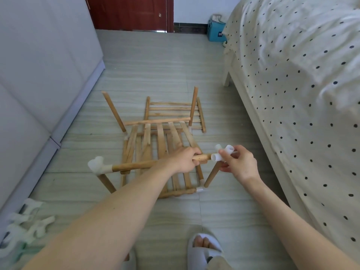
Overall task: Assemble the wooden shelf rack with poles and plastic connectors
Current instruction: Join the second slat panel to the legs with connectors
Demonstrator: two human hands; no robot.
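- Gripping the horizontal pole (136, 166) near its free end, the left hand (183, 160) has its fingers curled round the wood, with the bare tip sticking out just past the knuckles.
- The right hand (238, 164) pinches a white plastic connector (222, 152) between thumb and fingertips, one open socket facing the pole tip and just short of it.
- At the far end from the left hand, the pole already sits in another connector (98, 165), which caps a leg pole (106, 182).
- Below the right hand, a slanted leg (212, 176) rises towards the connector; whether it is seated there I cannot tell.
- Beneath both hands lies a slatted shelf (161, 145); spare connectors (25, 227) sit well off to the left.
- Likely risks: a crooked socket could jam on the tip, and a hard push could pop the far joint loose or twist the leaning leg.
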